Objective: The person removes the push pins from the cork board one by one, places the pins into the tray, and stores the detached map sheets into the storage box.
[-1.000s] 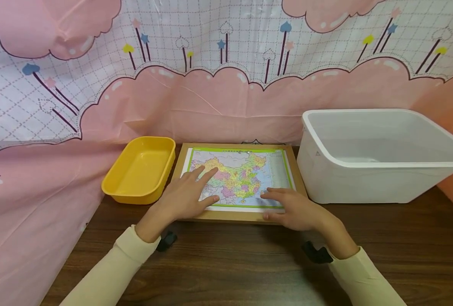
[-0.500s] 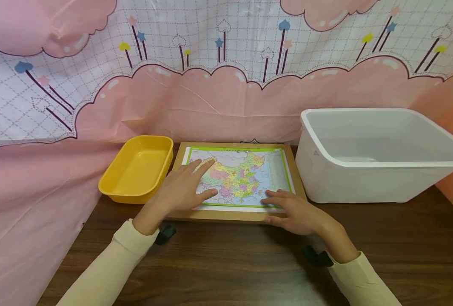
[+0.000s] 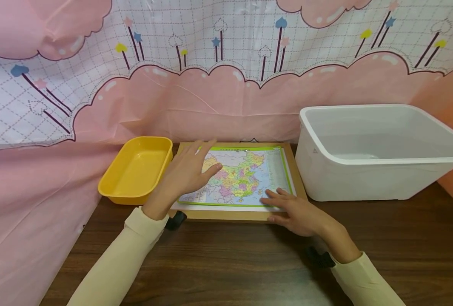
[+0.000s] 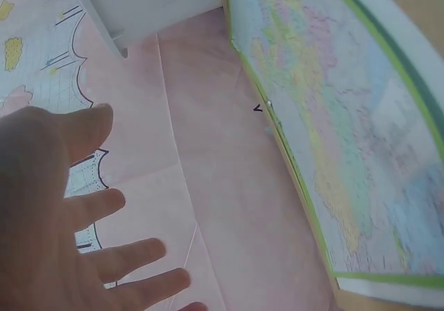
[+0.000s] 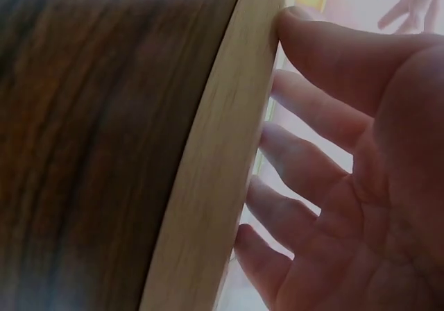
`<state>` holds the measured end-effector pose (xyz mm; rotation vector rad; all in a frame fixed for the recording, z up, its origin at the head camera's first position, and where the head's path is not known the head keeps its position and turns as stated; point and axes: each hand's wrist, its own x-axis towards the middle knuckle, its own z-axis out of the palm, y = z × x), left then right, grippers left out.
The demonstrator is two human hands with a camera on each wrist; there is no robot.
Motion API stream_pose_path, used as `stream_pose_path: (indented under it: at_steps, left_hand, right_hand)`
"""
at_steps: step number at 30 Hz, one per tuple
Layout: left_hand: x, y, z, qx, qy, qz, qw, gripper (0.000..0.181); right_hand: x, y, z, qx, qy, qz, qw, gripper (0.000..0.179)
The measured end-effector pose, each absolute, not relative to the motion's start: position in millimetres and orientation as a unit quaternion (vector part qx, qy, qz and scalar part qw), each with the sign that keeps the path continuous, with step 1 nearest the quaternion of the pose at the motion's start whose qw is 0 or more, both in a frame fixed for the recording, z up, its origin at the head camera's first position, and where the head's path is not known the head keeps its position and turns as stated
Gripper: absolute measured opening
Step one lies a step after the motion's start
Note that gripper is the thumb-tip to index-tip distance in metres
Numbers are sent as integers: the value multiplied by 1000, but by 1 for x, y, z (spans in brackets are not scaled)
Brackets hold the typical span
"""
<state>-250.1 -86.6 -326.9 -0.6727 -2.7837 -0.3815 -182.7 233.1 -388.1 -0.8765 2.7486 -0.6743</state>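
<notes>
A colourful map (image 3: 239,176) with a green border lies on a white sheet, on a flat wooden board (image 3: 226,214). My left hand (image 3: 184,172) is raised over the map's left part with the fingers apart, covering some of it. In the left wrist view the left hand (image 4: 41,221) holds nothing, and a gap shows between it and the map (image 4: 319,96). My right hand (image 3: 299,212) has its spread fingertips at the map's lower right corner. The right wrist view shows the right hand's fingertips right along the board's edge (image 5: 208,137), nothing gripped.
A yellow tray (image 3: 103,187) stands left of the board. To the right is a large white tub (image 3: 356,180), close beside the board. A pink patterned cloth (image 3: 211,102) hangs behind. The dark wooden table (image 3: 226,263) extends in front.
My left hand has lifted and moved forward over the map, towards its top edge. The right hand has stayed nearly in place at the lower right corner, shifting slightly.
</notes>
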Motion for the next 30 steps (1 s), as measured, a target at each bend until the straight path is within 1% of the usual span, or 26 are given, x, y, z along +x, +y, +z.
stream_pose_path:
  at_steps: [4, 9, 15, 18, 25, 30]
  left_hand:
    - [-258, -80, -324, -227, -953, -145, 141, 70]
    - [-268, -71, -321, -209, -954, -169, 136, 71]
    - [-282, -59, -316, -214, -946, -193, 151, 61]
    - [-288, -51, -316, -219, -945, -200, 141, 57]
    - [-306, -32, -322, -238, -941, -206, 124, 54]
    - [-321, -19, -325, -246, -943, -203, 96, 52]
  right_hand:
    - [-182, 235, -391, -288, 926, -227, 92, 51]
    - [-182, 236, -394, -287, 925, -232, 86, 52]
    - [-181, 235, -395, -283, 924, -245, 80, 53]
    - [-182, 234, -395, -279, 924, -249, 76, 53]
    - [-179, 234, -397, -281, 925, -248, 65, 51]
    - [-175, 235, -398, -286, 927, -234, 59, 48]
